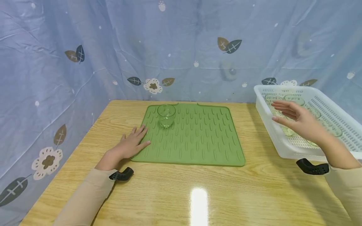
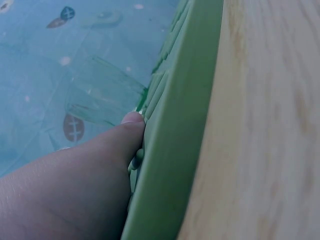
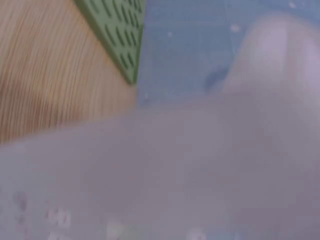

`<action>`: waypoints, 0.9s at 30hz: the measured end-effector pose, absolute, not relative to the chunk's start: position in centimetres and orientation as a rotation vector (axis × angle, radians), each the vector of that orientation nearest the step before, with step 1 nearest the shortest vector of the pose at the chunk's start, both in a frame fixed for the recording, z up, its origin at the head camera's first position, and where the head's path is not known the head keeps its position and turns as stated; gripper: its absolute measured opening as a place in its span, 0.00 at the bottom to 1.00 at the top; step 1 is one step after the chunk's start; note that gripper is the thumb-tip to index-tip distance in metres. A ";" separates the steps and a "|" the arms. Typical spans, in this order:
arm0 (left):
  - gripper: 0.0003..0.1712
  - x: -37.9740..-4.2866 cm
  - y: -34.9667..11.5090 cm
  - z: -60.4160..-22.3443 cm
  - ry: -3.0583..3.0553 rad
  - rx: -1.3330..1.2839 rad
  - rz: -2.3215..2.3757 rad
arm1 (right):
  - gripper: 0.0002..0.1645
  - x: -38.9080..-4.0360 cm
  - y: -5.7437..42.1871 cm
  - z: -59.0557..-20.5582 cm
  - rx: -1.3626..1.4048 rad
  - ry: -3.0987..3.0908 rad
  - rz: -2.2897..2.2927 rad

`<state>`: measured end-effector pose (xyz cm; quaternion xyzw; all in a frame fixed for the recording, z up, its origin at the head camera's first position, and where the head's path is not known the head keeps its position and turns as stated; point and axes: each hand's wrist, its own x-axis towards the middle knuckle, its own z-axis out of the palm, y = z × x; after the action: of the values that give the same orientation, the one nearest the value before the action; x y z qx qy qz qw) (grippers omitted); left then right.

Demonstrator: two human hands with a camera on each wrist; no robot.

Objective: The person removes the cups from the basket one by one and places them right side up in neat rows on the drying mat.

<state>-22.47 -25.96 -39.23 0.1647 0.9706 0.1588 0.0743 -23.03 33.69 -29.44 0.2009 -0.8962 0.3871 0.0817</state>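
Note:
My left hand (image 1: 131, 142) rests with fingers spread on the left edge of a green ribbed drying mat (image 1: 195, 138). Its thumb (image 2: 127, 132) lies along the mat's rim in the left wrist view. Just beyond those fingertips, a clear drinking glass (image 1: 166, 116) stands upright on the mat's back left part. Over a white plastic basket (image 1: 268, 125) at the right hovers my right hand (image 1: 305, 125), fingers extended, thumb apart, holding nothing. Several clear glasses (image 1: 331, 128) lie in the basket, partly hidden by that hand. A blurred pale shape fills much of the right wrist view.
The wooden table (image 1: 158, 191) runs up to a blue patterned curtain (image 1: 181, 53) at the back and left. Bare wood separates the mat from the basket. Both wrists carry a black strap piece (image 1: 121, 174).

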 end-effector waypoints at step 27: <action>0.47 -22.4 -26.0 -39.2 2.913 0.496 0.482 | 0.50 -22.2 44.0 -31.4 0.137 -2.906 0.632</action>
<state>-22.37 -26.02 -39.23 0.1654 0.9703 0.1605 0.0739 -22.19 44.00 -31.36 0.0458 -0.9728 0.2117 0.0823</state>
